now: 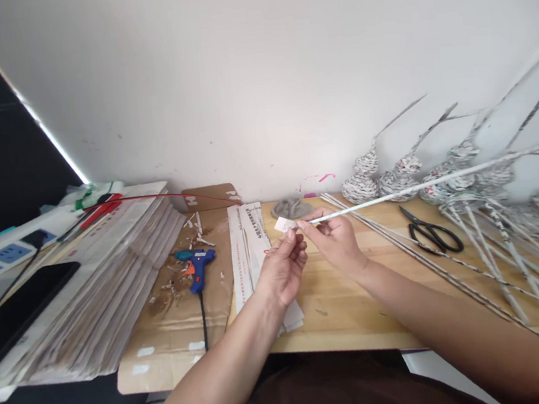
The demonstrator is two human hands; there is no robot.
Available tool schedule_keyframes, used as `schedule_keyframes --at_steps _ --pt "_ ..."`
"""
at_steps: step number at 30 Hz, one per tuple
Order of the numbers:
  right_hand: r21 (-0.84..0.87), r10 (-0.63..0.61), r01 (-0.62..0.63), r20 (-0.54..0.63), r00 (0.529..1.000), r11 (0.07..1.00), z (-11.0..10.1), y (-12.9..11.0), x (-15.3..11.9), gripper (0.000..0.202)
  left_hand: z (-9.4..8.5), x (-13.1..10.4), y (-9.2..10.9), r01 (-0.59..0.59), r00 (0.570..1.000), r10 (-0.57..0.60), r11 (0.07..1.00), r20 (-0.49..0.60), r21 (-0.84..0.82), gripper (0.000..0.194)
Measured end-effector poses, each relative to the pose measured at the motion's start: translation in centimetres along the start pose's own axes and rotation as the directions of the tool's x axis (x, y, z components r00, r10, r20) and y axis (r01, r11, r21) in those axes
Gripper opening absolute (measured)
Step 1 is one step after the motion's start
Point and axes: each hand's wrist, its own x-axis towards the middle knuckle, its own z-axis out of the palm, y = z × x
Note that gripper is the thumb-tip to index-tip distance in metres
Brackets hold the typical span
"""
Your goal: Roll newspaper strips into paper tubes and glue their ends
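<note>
A pale wooden table (342,311) runs along a white wall (254,73), and on its left side lies a thick stack of newspapers (99,295), with a sheet of brown cardboard (177,331) beside it, littered with paper scraps. To the right, a loose bundle of long rolled paper sticks (479,268) fans across the table, and behind it against the wall sit several coiled paper ornaments (385,181) with thin stems rising from them. A white power strip (5,251) lies at the far left, above the newspapers. Folded paper strips (250,244) lie near the middle of the table, just left of the hands. On the cardboard rests a blue glue gun (197,266) with its black cord trailing toward the table's near edge, and black scissors (433,234) lie closed among the sticks on the right. Over the middle of the table, the right hand (336,240) grips one long white paper stick (419,185) near its left end, fingers pinched around it; the stick is thin, straight and tightly rolled, reaching far to the right and slightly upward above the ornaments. The left hand (282,266) meets it there, fingers closed on a small white paper piece (285,224) at the tip of the stick.
</note>
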Motion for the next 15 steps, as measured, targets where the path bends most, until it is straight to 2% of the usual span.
schedule_keyframes --at_steps 3,6,8,10,11,12,14,15 --pt "0.121 0.044 -0.048 0.031 0.999 0.991 1.0 -0.6 -1.5 0.022 0.3 -0.8 0.1 -0.053 0.999 0.053 0.995 0.006 -0.085 0.014" --pt "0.198 0.097 -0.111 0.077 0.992 0.974 1.7 -1.0 -2.9 0.022 -0.4 -1.5 0.5 -0.102 0.995 0.102 0.992 -0.001 -0.076 0.011" --pt "0.139 0.139 -0.158 0.142 0.980 0.978 1.6 -1.6 -4.3 0.026 -1.1 -1.9 1.0 -0.132 0.991 0.131 0.991 -0.028 -0.025 0.013" --pt "0.003 0.135 -0.139 0.229 0.964 0.990 1.1 -2.8 -5.9 0.030 -2.1 -2.4 1.8 -0.158 0.985 0.160 0.987 -0.069 0.037 0.013" --pt "-0.089 0.089 -0.065 0.296 0.951 0.994 0.6 -3.5 -6.7 0.031 -2.5 -2.6 2.2 -0.170 0.980 0.176 0.983 -0.089 0.063 0.013" --pt "-0.170 0.000 0.067 0.369 0.930 0.983 0.1 -4.3 -7.4 0.029 -3.0 -2.9 2.6 -0.183 0.976 0.191 0.980 -0.105 0.084 0.011" --pt "-0.303 -0.247 0.388 0.413 0.877 0.870 -1.0 -5.6 -8.3 0.022 -3.7 -3.4 3.2 -0.210 0.966 0.222 0.972 -0.129 0.103 0.009" --pt "-0.385 -0.327 0.482 0.403 0.855 0.787 -1.5 -6.1 -8.5 0.024 -4.0 -3.7 3.4 -0.220 0.963 0.233 0.970 -0.136 0.104 0.008"
